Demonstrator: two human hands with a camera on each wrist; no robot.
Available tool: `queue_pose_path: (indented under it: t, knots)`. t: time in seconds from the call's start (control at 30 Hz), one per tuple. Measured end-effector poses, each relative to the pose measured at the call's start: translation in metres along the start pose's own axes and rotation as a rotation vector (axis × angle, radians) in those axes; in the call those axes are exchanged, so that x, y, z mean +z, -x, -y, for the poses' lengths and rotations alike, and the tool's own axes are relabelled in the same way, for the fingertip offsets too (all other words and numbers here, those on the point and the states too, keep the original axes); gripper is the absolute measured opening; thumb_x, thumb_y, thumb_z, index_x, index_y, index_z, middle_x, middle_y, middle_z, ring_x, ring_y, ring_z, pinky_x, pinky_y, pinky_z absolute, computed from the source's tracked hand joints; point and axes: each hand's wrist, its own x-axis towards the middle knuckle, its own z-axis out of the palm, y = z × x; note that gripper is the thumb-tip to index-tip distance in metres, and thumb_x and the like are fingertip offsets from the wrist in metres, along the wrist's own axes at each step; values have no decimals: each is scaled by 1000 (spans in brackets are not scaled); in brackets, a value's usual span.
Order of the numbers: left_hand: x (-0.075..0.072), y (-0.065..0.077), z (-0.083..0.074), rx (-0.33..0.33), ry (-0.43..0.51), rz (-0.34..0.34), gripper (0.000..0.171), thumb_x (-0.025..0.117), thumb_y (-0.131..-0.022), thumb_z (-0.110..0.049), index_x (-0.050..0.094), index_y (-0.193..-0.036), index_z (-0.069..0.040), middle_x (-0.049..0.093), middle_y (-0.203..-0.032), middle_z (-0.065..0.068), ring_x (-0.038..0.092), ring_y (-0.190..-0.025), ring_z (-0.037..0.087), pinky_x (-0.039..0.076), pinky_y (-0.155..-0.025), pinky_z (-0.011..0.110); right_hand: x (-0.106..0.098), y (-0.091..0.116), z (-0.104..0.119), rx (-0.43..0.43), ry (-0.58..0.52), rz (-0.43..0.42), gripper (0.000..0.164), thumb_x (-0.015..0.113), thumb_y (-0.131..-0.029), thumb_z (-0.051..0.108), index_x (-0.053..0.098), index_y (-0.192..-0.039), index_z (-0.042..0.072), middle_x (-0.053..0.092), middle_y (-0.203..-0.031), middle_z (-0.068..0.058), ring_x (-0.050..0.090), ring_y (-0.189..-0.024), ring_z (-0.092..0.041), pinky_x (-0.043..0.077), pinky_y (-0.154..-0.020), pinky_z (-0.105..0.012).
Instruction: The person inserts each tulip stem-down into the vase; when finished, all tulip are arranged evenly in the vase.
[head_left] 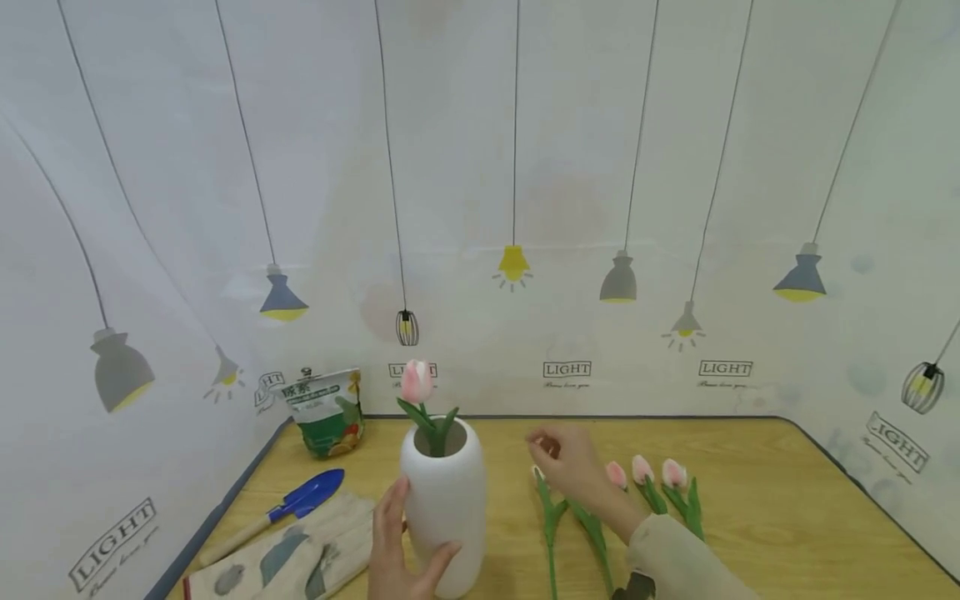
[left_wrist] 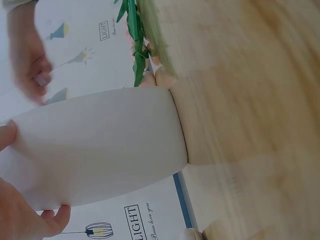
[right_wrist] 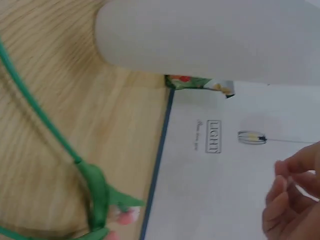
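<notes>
A white vase [head_left: 447, 517] stands upright on the table, with one pink tulip [head_left: 417, 383] in its mouth. My left hand [head_left: 408, 542] grips the vase's side, thumb in front and fingers at the left. To the right of the vase, my right hand [head_left: 573, 467] is raised above the table with loosely bent fingers. Nothing shows between those fingers in the right wrist view. Under and beside the right forearm lie several more pink tulips [head_left: 673, 473] with green stems, partly covered by the arm.
At the left lie a blue hand trowel [head_left: 315, 493] with a wooden handle and patterned cloth gloves [head_left: 300, 554]. A green and white bag [head_left: 327, 414] stands at the back left corner of the wooden table [head_left: 772, 500]. Behind is a wall covering [head_left: 480, 167] printed with lamps.
</notes>
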Motion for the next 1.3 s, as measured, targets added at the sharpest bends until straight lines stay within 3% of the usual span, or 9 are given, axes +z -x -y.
queue_pose_path:
  t: [0.17,0.3,0.4,0.5,0.63,0.73,0.93,1.13,1.3]
  knots:
    - [-3,0,-3,-63,1,40,97,80,-62,-15,23,-139,-28,34,-130,18,43,-113,40,47,-77,52,9,25,-48,116,153,227,15,59,-73,1,63,-87,-2,58,-66,-5,45,-49,-4,36,-41,-13]
    - [-4,-1,-1,-54,-2,52,96,80,-63,-16,23,-140,-27,34,-130,18,43,-113,38,47,-78,50,17,47,-70,248,26,386,33,56,-70,1,52,-103,-4,53,-65,-4,41,-46,-7,34,-40,-15]
    - [-4,-2,1,-32,-28,51,97,79,-63,-16,22,-140,-27,35,-129,17,45,-112,37,48,-77,47,25,53,-75,300,-56,382,41,55,-71,4,45,-110,-3,51,-65,-2,44,-49,-9,37,-41,-18]
    - [-4,-4,3,-1,-49,45,97,80,-63,-16,21,-140,-25,36,-129,16,46,-112,33,48,-76,44,32,52,-74,296,-82,336,46,56,-72,6,41,-115,-4,49,-64,-1,45,-48,-9,39,-41,-20]
    - [-3,-5,5,30,-53,49,98,80,-63,-18,21,-141,-22,35,-131,14,47,-112,29,48,-77,41,40,50,-71,321,-166,345,54,57,-75,3,31,-121,-6,46,-55,1,42,-39,-7,38,-37,-18]
    - [-3,-3,5,27,-59,53,98,80,-63,-19,20,-141,-22,34,-131,14,47,-112,28,48,-77,40,47,50,-69,320,-200,356,61,59,-76,2,26,-127,-5,52,-57,0,46,-40,-7,40,-37,-19]
    - [-2,-1,5,9,-69,45,99,80,-62,-19,20,-141,-23,35,-131,14,47,-112,30,48,-76,40,58,49,-65,234,-130,343,72,63,-69,-3,27,-131,1,56,-62,-3,49,-43,-8,44,-39,-20]
    - [-3,-2,2,-13,-68,59,99,80,-63,-19,19,-141,-25,34,-132,15,47,-112,32,47,-76,41,62,48,-62,182,-29,332,55,61,-68,-5,45,-120,-2,51,-64,-2,45,-44,-4,39,-39,-14]
    - [-4,-2,2,-41,-54,81,97,78,-65,-19,18,-141,-27,33,-131,16,45,-113,36,47,-77,43,63,47,-63,224,-14,328,39,61,-67,-3,56,-106,-5,50,-65,-2,44,-47,-6,38,-40,-15]
